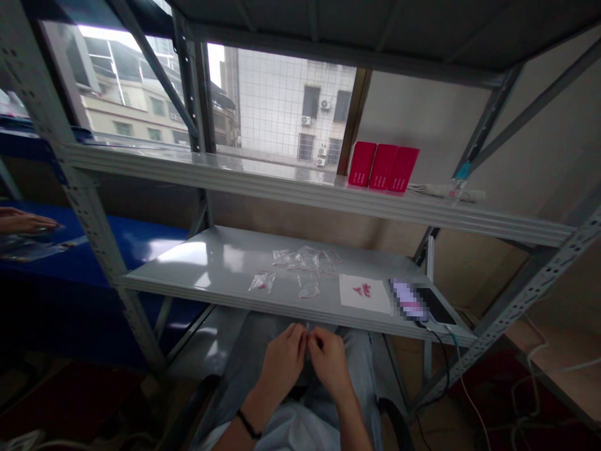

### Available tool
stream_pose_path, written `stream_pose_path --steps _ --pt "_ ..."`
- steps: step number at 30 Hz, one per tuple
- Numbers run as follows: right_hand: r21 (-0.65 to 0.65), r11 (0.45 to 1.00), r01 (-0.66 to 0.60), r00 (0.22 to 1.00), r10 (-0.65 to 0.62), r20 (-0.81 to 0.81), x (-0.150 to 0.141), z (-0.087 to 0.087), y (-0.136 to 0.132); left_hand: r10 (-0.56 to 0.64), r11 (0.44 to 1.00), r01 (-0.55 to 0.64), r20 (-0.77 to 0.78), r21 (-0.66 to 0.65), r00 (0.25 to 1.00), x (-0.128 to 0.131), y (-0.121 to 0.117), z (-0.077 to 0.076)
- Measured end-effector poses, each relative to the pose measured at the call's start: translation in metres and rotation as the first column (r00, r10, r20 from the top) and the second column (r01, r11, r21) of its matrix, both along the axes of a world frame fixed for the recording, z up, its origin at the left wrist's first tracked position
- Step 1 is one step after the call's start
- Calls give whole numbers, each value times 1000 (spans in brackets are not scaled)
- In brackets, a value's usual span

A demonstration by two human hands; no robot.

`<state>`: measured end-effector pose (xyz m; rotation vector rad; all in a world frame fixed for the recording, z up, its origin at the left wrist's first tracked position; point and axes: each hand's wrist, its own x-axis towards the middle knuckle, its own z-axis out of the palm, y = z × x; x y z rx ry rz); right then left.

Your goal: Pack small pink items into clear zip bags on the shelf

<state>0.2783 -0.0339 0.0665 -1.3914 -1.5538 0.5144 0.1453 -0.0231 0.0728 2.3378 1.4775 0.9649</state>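
My left hand (284, 354) and my right hand (328, 358) meet above my lap, just below the front edge of the lower shelf (230, 250). Both are closed, thumbs and fingertips pinched together. A small pale bit shows between them, too little to name. On the shelf ahead lie several clear plastic bags (308, 257) in a loose group. Nearer are a clear bag with a small pink thing inside (262, 283) and another clear bag (308, 288). To their right, small pinkish-red pieces (362, 290) rest on a white sheet (364, 305).
A phone with a lit, blurred screen (407, 299) lies beside a dark flat device (434, 305) at the shelf's right end, cables hanging down. Red boxes (384, 167) and a small bottle (457, 183) stand on the upper shelf. At far left another person's hand (25, 221) is over a blue table (126, 238).
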Motion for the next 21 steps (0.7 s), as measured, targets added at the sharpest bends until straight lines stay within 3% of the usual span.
stream_pose_path --steps 2,5,10,14,18,21 --pt "21 997 78 992 -80 98 0 -5 2 34 999 -34 -111 -4 993 -2 3 2" --pt "-9 998 62 990 -61 124 5 -8 2 2 999 -11 -185 -50 983 -8 7 9" --pt "-23 983 -182 983 182 -5 14 6 -8 -152 984 131 -185 -120 971 -22 13 28" --pt "-3 941 -337 932 334 138 17 25 -16 -256 963 236 -166 -131 952 -22 13 47" --pt "9 981 -196 969 192 158 13 28 -13 -244 968 242 -16 -67 970 -10 4 55" --pt "37 996 -75 995 72 73 14 21 -9 -204 968 233 260 -89 944 -2 -10 42"
